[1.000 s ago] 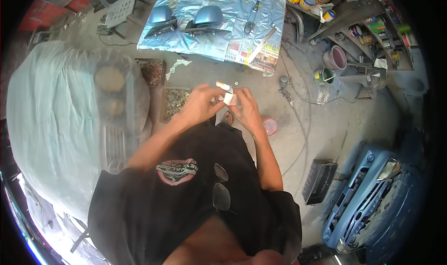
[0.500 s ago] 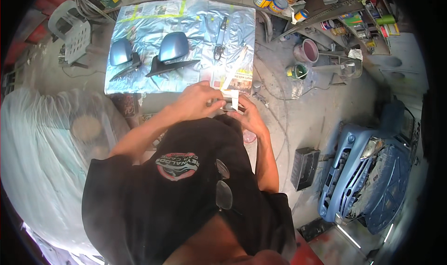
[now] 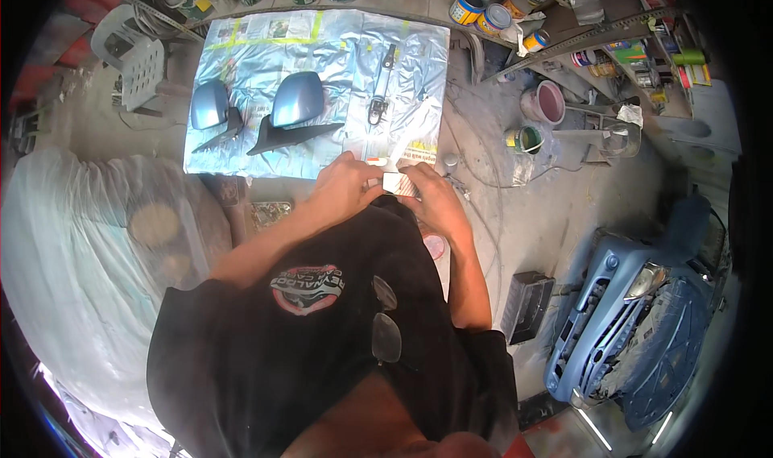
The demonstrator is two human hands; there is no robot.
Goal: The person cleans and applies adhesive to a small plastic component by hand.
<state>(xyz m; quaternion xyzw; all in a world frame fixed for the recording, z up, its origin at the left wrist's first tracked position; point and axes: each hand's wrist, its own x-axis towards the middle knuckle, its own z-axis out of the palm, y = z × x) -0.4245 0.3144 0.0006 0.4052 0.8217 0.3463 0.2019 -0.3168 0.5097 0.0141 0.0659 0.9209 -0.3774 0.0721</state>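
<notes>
Car paint and body workshop. Dusty, paint-spattered concrete floor [image 3: 555, 224]. Far: two blue-painted side mirror housings [image 3: 266, 111] lay on masked sheet of paper [image 3: 322, 55]; row of opened paint tins [image 3: 475, 7] stood behind. Right: detached blue car bumper [image 3: 636, 329] rested on floor, shelf of small cans and bottles [image 3: 644, 55] beyond. Left: vehicle under translucent plastic cover [image 3: 80, 248].

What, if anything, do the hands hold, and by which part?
Both hands, left hand and right hand, hold a small pale flat piece by its opposite ends; what it is cannot be told.
</notes>
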